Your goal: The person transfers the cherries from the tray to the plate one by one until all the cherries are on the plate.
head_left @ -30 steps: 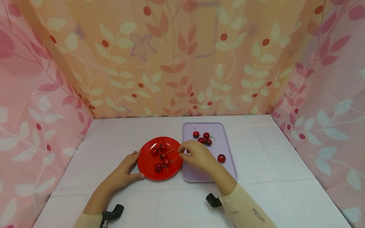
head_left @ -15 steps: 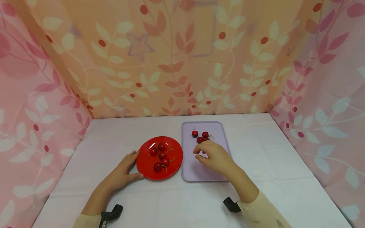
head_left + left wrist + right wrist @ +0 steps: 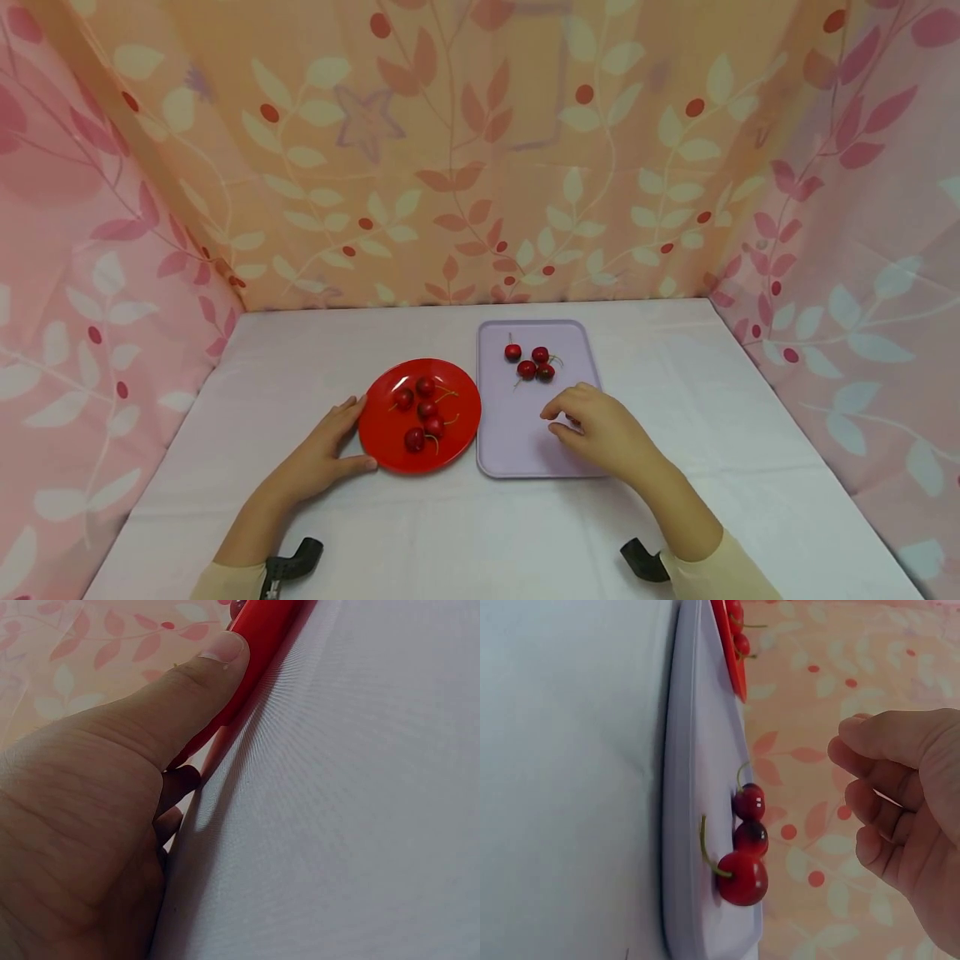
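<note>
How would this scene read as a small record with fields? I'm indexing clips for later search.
Red plate: holds five cherries with stems
Purple tray: right of the plate, edges close together; four tray cherries show grouped toward its far end, part of its surface hidden
Left grip: thumb and fingers at the plate's rim
Right grip: over the tray's right side, fingers loosely curled, no cherry visible in it
Surface: white cloth
Backdrop: leaf-patterned fabric
</note>
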